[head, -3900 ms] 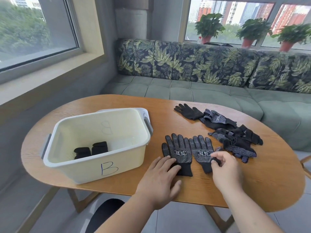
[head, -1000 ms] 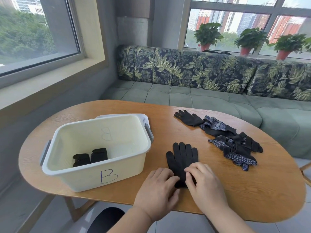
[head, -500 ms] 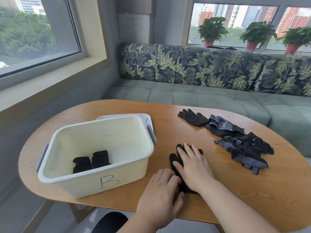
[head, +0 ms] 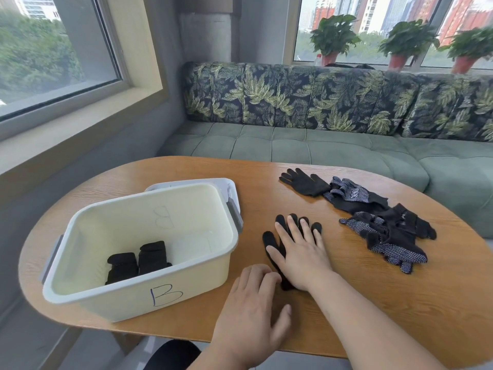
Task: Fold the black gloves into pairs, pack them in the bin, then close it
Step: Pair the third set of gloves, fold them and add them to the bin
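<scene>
Oval wood worktop (head: 400, 303). Flat black glove pair (head: 269, 243) lies on it under my right fingers (head: 284, 233), cuff end at my left fingers (head: 256, 276). Cream bin (head: 133, 297) marked B left of my fingers, lid (head: 186, 181) showing at its far edge. Loose gloves (head: 384, 231) heaped right of and beyond my fingers.

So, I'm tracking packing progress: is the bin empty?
No, two folded black glove bundles lie on the floor of the bin.

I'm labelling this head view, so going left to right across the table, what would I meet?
Bin → left hand → right hand, lying flat on the stacked gloves → pile of loose gloves.
</scene>
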